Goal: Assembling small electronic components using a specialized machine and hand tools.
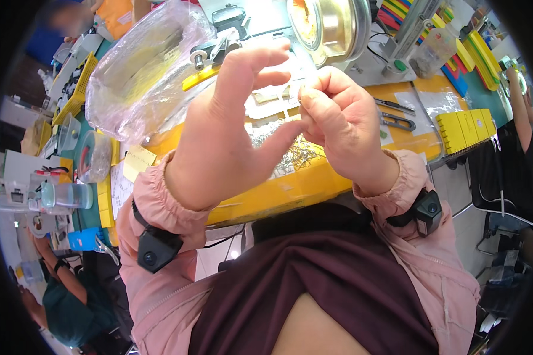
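Note:
My left hand (222, 127) is raised over the near part of the table, its fingers apart and nothing visible between them. Its thumb tip comes close to my right hand (346, 127); whether they touch I cannot tell. The right thumb and forefinger are pinched together, and whatever they hold is too small to make out. Below both hands lies a tangled pile of small, thin silvery metal pieces (302, 155) on the yellow tabletop (266, 198). Bright light washes out the white area just behind the fingers.
A round metal-rimmed tin or lamp (348, 29) stands behind my right hand. Black thread snips (398, 121) lie to the right, near a yellow ribbed block (466, 130). A large clear plastic bag (133, 89) fills the left side. Other people sit at both sides.

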`<control>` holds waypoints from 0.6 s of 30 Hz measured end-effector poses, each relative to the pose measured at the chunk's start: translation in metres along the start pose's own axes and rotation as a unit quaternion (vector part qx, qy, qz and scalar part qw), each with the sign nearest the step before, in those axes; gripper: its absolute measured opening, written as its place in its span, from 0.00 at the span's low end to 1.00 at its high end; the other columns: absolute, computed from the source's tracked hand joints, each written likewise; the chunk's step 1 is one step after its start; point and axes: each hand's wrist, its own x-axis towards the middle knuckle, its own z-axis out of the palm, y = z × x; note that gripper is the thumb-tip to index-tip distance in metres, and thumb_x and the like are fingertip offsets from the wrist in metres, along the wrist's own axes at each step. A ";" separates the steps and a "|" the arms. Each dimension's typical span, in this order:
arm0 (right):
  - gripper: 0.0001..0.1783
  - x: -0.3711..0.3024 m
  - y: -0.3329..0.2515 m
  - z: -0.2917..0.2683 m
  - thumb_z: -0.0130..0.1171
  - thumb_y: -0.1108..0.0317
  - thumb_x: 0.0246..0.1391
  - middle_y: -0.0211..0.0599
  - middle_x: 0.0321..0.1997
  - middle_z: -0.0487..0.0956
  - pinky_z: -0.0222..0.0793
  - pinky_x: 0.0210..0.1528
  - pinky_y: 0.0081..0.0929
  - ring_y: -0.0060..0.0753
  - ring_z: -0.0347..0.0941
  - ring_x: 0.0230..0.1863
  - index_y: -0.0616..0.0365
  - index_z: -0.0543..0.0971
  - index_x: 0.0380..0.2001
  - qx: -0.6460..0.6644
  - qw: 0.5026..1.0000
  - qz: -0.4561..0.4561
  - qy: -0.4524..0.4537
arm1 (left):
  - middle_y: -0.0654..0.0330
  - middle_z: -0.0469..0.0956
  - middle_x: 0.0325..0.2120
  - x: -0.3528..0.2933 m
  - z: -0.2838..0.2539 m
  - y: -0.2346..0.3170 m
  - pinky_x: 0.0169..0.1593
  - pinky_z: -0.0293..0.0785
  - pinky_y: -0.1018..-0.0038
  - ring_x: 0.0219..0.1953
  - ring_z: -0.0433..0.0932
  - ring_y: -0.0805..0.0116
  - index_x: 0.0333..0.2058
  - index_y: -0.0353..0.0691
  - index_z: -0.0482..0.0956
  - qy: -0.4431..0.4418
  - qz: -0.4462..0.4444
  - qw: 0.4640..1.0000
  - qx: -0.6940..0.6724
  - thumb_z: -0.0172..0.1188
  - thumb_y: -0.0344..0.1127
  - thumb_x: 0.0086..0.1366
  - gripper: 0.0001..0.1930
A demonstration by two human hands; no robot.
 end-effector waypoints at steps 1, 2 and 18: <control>0.04 -0.001 0.000 -0.001 0.45 0.72 0.53 0.22 0.14 0.63 0.47 0.16 0.10 0.09 0.52 0.14 0.61 0.65 0.28 -0.001 1.000 -0.001 0.004 | 0.51 0.70 0.38 -0.001 -0.001 -0.002 0.44 0.69 0.72 0.48 0.70 0.61 0.41 0.29 0.62 -0.020 -0.013 1.000 -0.019 0.59 0.17 0.45 0.23; 0.05 -0.001 0.000 -0.003 0.47 0.71 0.53 0.22 0.18 0.65 0.51 0.20 0.10 0.09 0.55 0.19 0.61 0.67 0.27 -0.002 1.000 -0.006 -0.009 | 0.51 0.71 0.39 -0.002 -0.001 -0.002 0.44 0.70 0.71 0.48 0.70 0.60 0.33 0.30 0.67 0.000 -0.048 0.998 -0.035 0.59 0.19 0.46 0.14; 0.07 -0.009 -0.028 -0.075 0.51 0.70 0.50 0.29 0.22 0.73 0.63 0.25 0.17 0.21 0.67 0.21 0.63 0.75 0.29 -0.430 0.902 -0.043 -0.009 | 0.52 0.67 0.38 -0.001 0.007 -0.005 0.38 0.70 0.73 0.38 0.70 0.62 0.21 0.35 0.73 0.034 0.079 0.992 0.089 0.57 0.20 0.42 0.05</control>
